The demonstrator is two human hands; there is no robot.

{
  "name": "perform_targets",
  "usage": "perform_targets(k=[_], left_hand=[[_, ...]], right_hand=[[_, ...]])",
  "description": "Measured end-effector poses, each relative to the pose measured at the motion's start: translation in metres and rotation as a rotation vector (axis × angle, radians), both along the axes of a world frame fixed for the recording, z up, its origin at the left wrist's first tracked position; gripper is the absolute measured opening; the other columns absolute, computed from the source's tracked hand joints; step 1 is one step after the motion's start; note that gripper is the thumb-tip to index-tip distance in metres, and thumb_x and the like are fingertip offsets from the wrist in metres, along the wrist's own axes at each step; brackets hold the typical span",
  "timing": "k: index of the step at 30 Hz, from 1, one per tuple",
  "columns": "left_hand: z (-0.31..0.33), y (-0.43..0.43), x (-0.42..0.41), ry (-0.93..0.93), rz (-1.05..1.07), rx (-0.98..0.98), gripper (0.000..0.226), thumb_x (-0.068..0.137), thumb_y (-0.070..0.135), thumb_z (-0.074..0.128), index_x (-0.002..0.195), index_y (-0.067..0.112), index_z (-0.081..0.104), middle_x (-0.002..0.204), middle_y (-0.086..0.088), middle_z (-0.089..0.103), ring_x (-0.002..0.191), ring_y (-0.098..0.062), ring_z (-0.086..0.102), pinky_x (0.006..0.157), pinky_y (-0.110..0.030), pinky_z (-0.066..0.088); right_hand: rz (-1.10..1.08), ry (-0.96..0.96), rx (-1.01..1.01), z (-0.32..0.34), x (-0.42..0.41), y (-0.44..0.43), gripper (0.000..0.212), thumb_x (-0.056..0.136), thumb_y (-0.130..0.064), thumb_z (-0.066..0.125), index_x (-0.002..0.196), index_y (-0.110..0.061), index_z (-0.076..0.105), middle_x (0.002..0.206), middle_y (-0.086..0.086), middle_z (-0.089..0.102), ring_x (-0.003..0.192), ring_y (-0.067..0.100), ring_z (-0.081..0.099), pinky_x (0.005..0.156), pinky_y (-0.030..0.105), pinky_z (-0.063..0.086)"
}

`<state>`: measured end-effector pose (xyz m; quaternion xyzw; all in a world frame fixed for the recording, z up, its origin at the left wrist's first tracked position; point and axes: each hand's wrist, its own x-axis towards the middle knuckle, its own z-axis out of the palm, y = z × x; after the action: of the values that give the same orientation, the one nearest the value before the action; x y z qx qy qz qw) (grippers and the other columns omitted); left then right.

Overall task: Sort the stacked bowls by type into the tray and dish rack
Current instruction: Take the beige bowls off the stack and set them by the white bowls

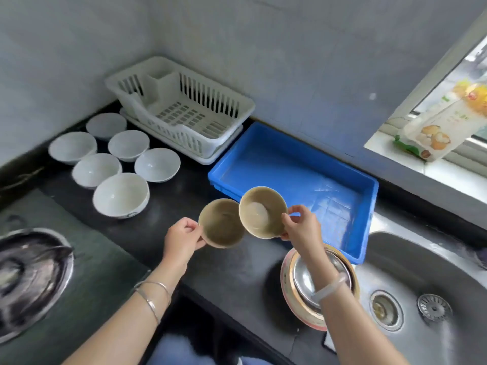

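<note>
From my remote seat I see both hands up over the black stone countertop point(168, 206), each clamped on a bowl. The left hand point(181, 234) curls thumb and fingers round the near rim of one small tan ceramic bowl point(220, 227). The right hand point(300, 225) pinches the rim of a second tan bowl point(261, 212), which tilts its mouth toward me at the near left corner of the shallow blue plastic tray point(290, 167). The two rims overlap in my view; I cannot tell whether they touch. Behind and left of the tray stands the white slatted plastic dish rack point(184, 111), tucked into the wall corner. Left of that, six white ceramic bowls point(120, 194) sit mouth-up in a loose cluster, well apart from the hands. Under the right forearm, a stack of a pink-rimmed bowl with a steel bowl point(301, 279) nested inside rests at the edge of the stainless steel sink point(421, 259). A shiny steel pot lid point(31, 272) lies on the stove at far left, and a printed food packet point(434, 127) leans on the windowsill.
</note>
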<state>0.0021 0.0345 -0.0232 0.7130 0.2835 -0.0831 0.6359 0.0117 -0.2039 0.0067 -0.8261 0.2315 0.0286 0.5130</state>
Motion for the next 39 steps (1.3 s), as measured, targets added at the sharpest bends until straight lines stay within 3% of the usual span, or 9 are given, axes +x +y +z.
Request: perform_targets(k=[4, 9, 13, 18, 26, 33, 39], left_hand=[[-0.013, 0.041, -0.003, 0.03, 0.151, -0.002, 0.009, 0.086, 0.004, 0.059, 0.078, 0.001, 0.057, 0.069, -0.011, 0.058, 0.069, -0.015, 0.062, 0.059, -0.02, 0.058], [-0.029, 0.082, -0.004, 0.085, 0.274, -0.009, 0.01, 0.086, 0.005, 0.059, 0.077, 0.004, 0.056, 0.071, -0.007, 0.057, 0.068, -0.015, 0.062, 0.073, -0.031, 0.057], [-0.04, 0.103, -0.001, 0.114, 0.363, -0.028, 0.004, 0.087, 0.004, 0.058, 0.083, 0.002, 0.058, 0.08, -0.009, 0.061, 0.073, -0.017, 0.066, 0.071, -0.03, 0.056], [-0.049, 0.118, 0.005, 0.128, 0.419, -0.05, 0.01, 0.088, 0.003, 0.056, 0.079, 0.005, 0.056, 0.083, -0.012, 0.059, 0.076, -0.022, 0.063, 0.077, -0.034, 0.056], [-0.058, 0.123, 0.009, 0.153, 0.446, -0.043, 0.006, 0.088, 0.002, 0.056, 0.082, 0.002, 0.057, 0.085, -0.016, 0.06, 0.072, -0.022, 0.062, 0.074, -0.034, 0.057], [-0.06, 0.125, 0.008, 0.158, 0.455, -0.05, 0.006, 0.088, 0.002, 0.056, 0.082, 0.004, 0.057, 0.093, -0.02, 0.063, 0.078, -0.028, 0.063, 0.074, -0.037, 0.057], [-0.056, 0.125, 0.01, 0.152, 0.485, -0.039, 0.003, 0.088, 0.002, 0.058, 0.09, 0.002, 0.059, 0.095, -0.019, 0.063, 0.079, -0.029, 0.063, 0.072, -0.035, 0.056]], right_hand=[[0.08, 0.063, 0.018, -0.015, 0.03, 0.044, 0.007, 0.089, -0.018, 0.054, 0.083, -0.02, 0.051, 0.082, -0.002, 0.064, 0.039, 0.009, 0.063, 0.04, 0.018, 0.049], [0.131, 0.135, 0.072, -0.028, 0.066, 0.093, 0.006, 0.089, -0.014, 0.052, 0.094, -0.016, 0.052, 0.095, 0.005, 0.061, 0.039, 0.01, 0.064, 0.039, 0.015, 0.047], [0.158, 0.212, 0.106, -0.041, 0.091, 0.129, 0.011, 0.089, -0.011, 0.052, 0.099, -0.015, 0.051, 0.102, 0.011, 0.062, 0.042, 0.011, 0.065, 0.041, 0.017, 0.051], [0.141, 0.289, 0.174, -0.055, 0.113, 0.165, 0.014, 0.091, -0.01, 0.054, 0.101, -0.019, 0.049, 0.111, 0.011, 0.058, 0.065, 0.019, 0.068, 0.041, 0.018, 0.052], [0.137, 0.35, 0.193, -0.064, 0.127, 0.19, 0.017, 0.093, -0.008, 0.054, 0.103, -0.021, 0.048, 0.107, 0.009, 0.059, 0.082, 0.023, 0.068, 0.042, 0.016, 0.051], [0.1, 0.343, 0.176, -0.074, 0.121, 0.185, 0.015, 0.093, -0.008, 0.051, 0.101, -0.02, 0.049, 0.102, 0.006, 0.058, 0.078, 0.021, 0.068, 0.039, 0.014, 0.049], [0.054, 0.364, 0.277, -0.078, 0.12, 0.188, 0.018, 0.093, -0.011, 0.056, 0.108, -0.02, 0.05, 0.107, 0.006, 0.058, 0.08, 0.016, 0.068, 0.049, 0.017, 0.053]])
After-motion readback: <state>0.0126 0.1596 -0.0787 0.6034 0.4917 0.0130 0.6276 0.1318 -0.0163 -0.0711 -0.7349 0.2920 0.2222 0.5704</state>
